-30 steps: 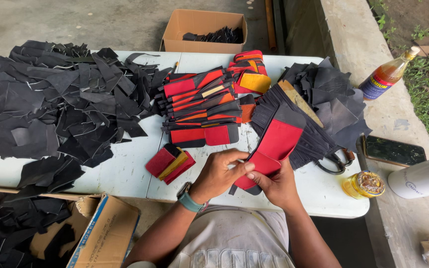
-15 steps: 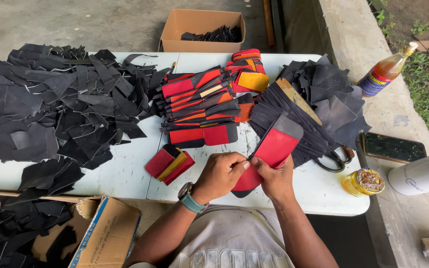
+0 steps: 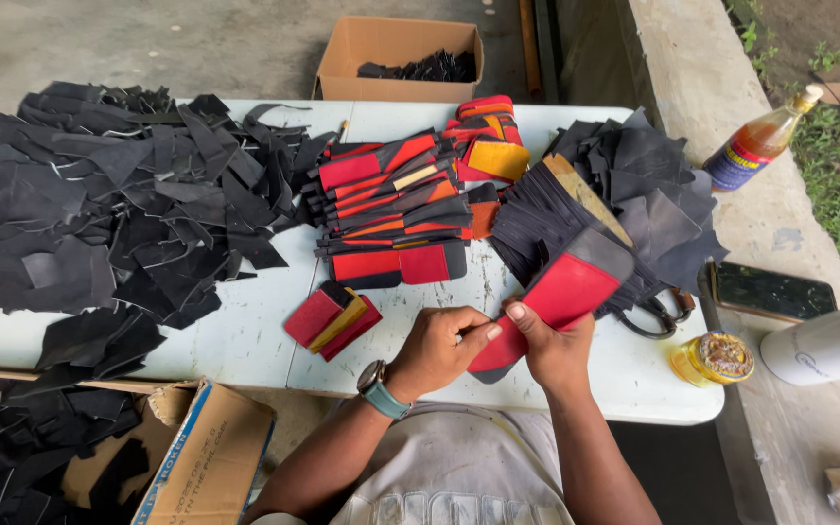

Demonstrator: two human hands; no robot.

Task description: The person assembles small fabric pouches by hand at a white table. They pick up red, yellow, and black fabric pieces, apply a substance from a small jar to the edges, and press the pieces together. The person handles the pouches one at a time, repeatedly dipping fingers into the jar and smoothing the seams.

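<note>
Where 2 hands meet: red piece (image 3: 551,301).

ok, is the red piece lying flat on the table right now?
No, the red piece is lifted off the white table, pinched at its lower end between the left hand and right hand.

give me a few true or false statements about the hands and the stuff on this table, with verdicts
1. Both hands hold a red and grey piece. True.
2. The left hand wears a watch on its wrist. True.
3. The scissors are in the right hand. False: they lie on the table, partly under dark pieces.
4. The cardboard box beyond the table holds red pieces. False: it holds black scraps.
5. A small red and yellow stack lies left of the hands. True.
</note>
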